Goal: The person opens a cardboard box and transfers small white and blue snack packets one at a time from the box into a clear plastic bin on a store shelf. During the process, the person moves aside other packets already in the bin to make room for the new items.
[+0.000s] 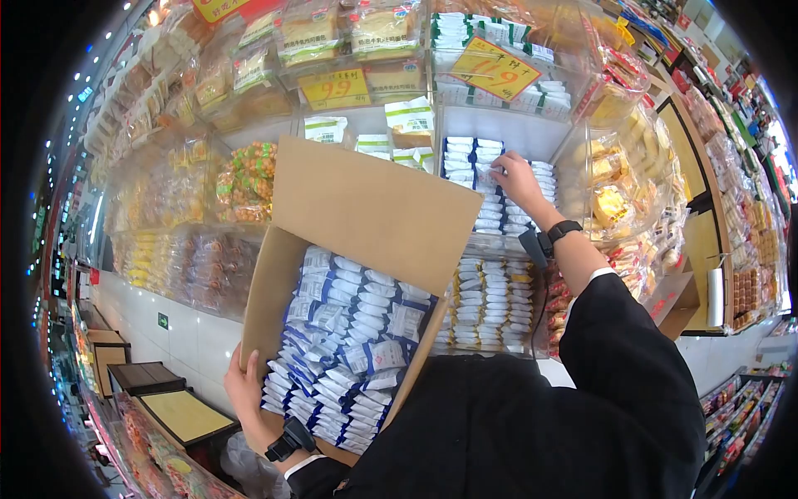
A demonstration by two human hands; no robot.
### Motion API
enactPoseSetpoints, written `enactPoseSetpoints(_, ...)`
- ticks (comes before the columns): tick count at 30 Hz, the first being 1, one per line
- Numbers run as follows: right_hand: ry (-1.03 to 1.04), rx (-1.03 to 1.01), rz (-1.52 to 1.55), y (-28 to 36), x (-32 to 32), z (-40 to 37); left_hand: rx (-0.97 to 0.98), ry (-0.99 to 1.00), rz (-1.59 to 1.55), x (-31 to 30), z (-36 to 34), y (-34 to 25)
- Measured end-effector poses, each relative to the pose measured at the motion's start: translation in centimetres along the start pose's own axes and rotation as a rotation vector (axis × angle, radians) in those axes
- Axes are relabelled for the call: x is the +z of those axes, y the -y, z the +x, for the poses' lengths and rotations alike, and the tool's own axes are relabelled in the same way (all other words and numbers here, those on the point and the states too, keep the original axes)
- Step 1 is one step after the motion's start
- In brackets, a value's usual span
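Observation:
My left hand grips the lower left edge of an open cardboard box, its thumb over the rim. Rows of small white and blue packets fill the box, some lying loose on top. Over a clear shelf bin, my right hand has its fingers pinched together at similar white and blue packets standing in rows. Whether a packet is between those fingers is too small to tell. One raised box flap reaches near the bin's left side.
Below the bin are white and yellow packets. Bagged breads stand at the right, orange-green snack bags at the left. Yellow price signs hang on clear shelf fronts above. A dark-edged table is at the lower left.

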State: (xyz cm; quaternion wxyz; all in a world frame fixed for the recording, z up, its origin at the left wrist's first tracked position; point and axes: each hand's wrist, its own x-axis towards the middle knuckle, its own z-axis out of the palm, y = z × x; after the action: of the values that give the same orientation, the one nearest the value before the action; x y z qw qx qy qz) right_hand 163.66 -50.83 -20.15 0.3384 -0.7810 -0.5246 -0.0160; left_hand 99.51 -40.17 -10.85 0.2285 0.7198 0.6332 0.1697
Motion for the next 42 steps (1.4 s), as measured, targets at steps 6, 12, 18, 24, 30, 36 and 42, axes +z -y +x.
enactPoseSetpoints(6, -0.001, 0.001, -0.28, 1.1, -0.7, -0.1, 0.017, -0.001, -0.009, -0.1, -0.1, -0.1)
enactPoseSetpoints(12, -0.034, 0.087, -0.129, 1.1, -0.6, -0.6, 0.034, -0.011, 0.026, 0.0, 0.0, -0.2)
enactPoseSetpoints(18, 0.035, -0.004, -0.271, 0.7, -1.2, -1.0, 0.025, -0.007, 0.018, -0.1, -0.2, -0.4)
enactPoseSetpoints(24, 0.009, 0.097, -0.015, -0.6, 0.1, -1.1, 0.048, 0.005, -0.023, 0.4, 0.4, 1.5)
enactPoseSetpoints(30, 0.013, 0.046, 0.048, -0.8, 0.2, -0.9, 0.057, 0.015, 0.021, 0.0, 0.3, 0.4)
enactPoseSetpoints(36, 0.045, 0.061, -0.189, 0.2, 0.0, -0.4, 0.054, 0.003, 0.038, -0.1, 0.0, 0.1)
enactPoseSetpoints(42, 0.051, -0.015, -0.201, 0.5, -1.4, -0.7, 0.061, -0.003, 0.025, 0.1, 0.0, 0.4)
